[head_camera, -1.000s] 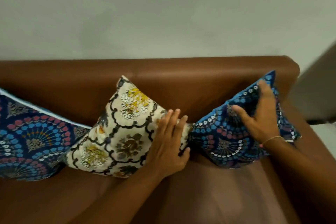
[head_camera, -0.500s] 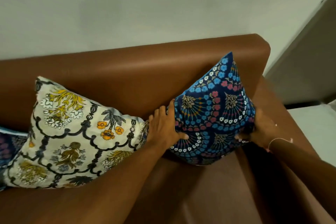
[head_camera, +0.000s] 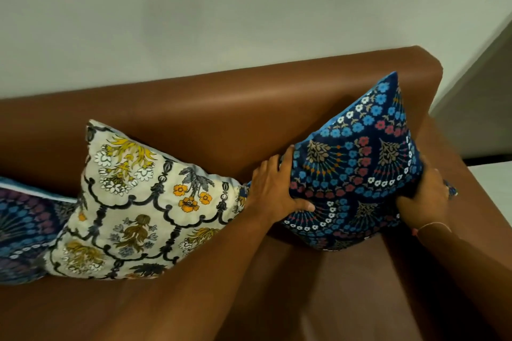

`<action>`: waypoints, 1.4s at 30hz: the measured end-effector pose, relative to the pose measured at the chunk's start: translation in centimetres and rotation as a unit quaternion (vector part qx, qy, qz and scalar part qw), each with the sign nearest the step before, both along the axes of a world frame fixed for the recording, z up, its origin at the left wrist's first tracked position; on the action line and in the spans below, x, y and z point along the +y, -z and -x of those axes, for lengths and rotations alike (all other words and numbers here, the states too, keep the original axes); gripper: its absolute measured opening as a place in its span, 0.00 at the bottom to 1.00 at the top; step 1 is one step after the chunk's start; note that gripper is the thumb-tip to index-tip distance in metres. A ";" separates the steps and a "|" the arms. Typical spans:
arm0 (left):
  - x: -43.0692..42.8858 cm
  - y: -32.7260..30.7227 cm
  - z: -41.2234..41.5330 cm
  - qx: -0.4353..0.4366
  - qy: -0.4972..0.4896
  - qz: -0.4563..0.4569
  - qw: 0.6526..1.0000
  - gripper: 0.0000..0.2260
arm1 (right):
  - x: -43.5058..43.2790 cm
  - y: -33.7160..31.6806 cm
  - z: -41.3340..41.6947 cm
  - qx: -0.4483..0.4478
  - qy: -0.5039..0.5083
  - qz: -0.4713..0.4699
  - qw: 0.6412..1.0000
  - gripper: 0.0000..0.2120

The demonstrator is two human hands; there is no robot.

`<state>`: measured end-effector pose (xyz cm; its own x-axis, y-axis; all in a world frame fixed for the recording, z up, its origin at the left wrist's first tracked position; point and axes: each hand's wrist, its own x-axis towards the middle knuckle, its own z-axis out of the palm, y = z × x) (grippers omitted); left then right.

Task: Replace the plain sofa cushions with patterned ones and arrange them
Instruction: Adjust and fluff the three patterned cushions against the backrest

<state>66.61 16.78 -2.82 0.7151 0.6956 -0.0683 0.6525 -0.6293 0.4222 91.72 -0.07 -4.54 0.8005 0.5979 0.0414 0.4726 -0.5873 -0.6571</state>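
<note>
A dark blue cushion [head_camera: 360,171] with blue, pink and white flowers stands on one corner at the right end of the brown sofa [head_camera: 221,108], leaning on the backrest. My left hand [head_camera: 277,191] grips its left edge, thumb on the front. My right hand [head_camera: 424,199] grips its right corner by the armrest. A cream cushion [head_camera: 138,202] with yellow and orange flowers leans on the backrest in the middle. Another blue patterned cushion [head_camera: 25,224] lies at the far left, partly cut off by the frame edge.
The sofa's right armrest [head_camera: 448,230] runs along the right side, with a pale floor or surface [head_camera: 496,183] beyond it. A plain grey wall [head_camera: 221,8] rises behind the backrest. The brown seat [head_camera: 332,285] stretches in front of the cushions.
My left hand left the cream cushion and took the blue cushion's left edge. The blue cushion now stands more upright on its corner. The view has shifted right.
</note>
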 end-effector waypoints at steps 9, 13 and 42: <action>1.5 -5.6 11.5 -0.139 -0.007 -0.151 0.979 0.35 | 6.5 -7.1 14.1 -0.022 0.025 -0.279 0.960 0.36; 4.5 -7.8 22.1 -0.193 -0.055 -0.232 0.952 0.34 | 12.0 -9.7 23.3 -0.006 -0.155 -0.193 0.969 0.35; 7.4 -0.7 37.2 0.034 -0.225 -0.047 0.973 0.36 | 14.9 -3.9 36.0 -0.071 -0.215 0.080 0.971 0.42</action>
